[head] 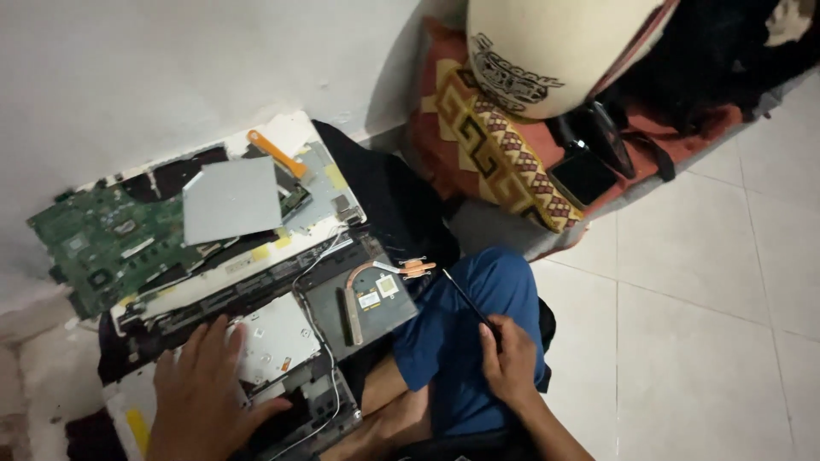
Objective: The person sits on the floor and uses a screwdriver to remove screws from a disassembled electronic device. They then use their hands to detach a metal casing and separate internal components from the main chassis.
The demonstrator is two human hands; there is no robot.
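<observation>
Green board [102, 243] lay at 9 o'clock, bare and face up against the wall, a grey metal plate [229, 201] over its right end, an orange pry tool [275, 152] just past that at 11.

Left hand [205, 393] was flat on the opened laptop [256, 341] at 7 o'clock, fingers spread, fingertips [232, 335] on the silver drive [273, 337]. Not gripping anything, just pressing down.

Laptop: dark open base, grey inner plates, thin white cable [316, 324] looping across, copper heatpipe [376, 271] lying loose at centre. Judgement: base is stiff but light with the board out; exposed cable and connectors are fragile. Best held by the outer frame edges, not the drive or the cable. Heatpipe would bend easily, so lift it by the flat pad end.

Right hand [511, 363] sat at 5 o'clock over the knee in blue shorts [465, 333], fingers closed around the handle of a thin black screwdriver [468, 303], tip pointing toward the heatpipe. Slim shaft, likely slippery; grip was low on the handle.

Further right, a patterned cushion [495, 162] and a cream helmet [547, 51] at 1 o'clock, white floor tiles [709, 324] at 3.
</observation>
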